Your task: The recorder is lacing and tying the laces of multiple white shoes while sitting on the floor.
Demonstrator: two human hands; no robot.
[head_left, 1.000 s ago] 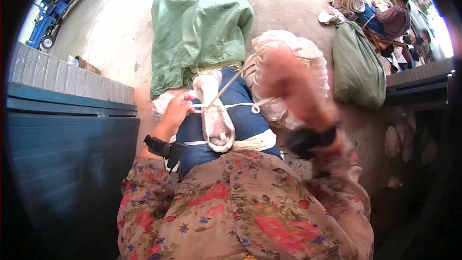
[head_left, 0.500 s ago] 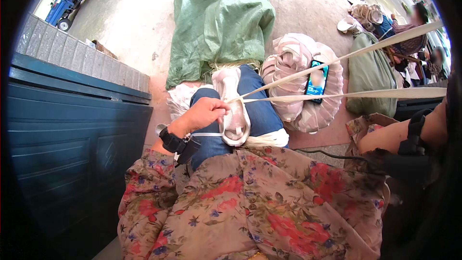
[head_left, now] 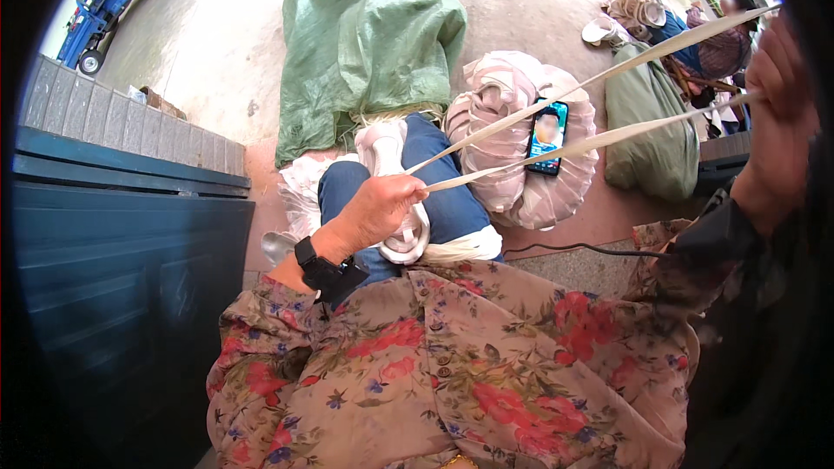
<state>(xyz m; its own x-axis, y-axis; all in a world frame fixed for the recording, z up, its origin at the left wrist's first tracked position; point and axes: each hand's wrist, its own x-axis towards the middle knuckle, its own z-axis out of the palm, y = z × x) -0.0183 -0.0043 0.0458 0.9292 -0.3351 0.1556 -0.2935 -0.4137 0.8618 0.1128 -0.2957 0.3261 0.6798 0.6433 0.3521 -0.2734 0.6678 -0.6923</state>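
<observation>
A pale pink and white sneaker upper lies lengthwise across my jeans-clad lap. My left hand is closed over its middle, pinching a cream flat lace where it leaves the upper. From there two strands stretch taut up to the right. At the far right my right hand is raised, its fingers closed round the far ends of the lace; it is partly dark and blurred. Beside the upper, on my lap, rests a bundle of pale cream laces.
Coiled stacks of pinkish uppers stand right of my knees, a phone on top. Ahead is a large green sack; another green sack is at right, near a seated person. A blue panel borders my left.
My right hand has risen into view at the right, lifting the lace strands. My left hand has closed on the lace by the upper. The whole view has shifted slightly.
</observation>
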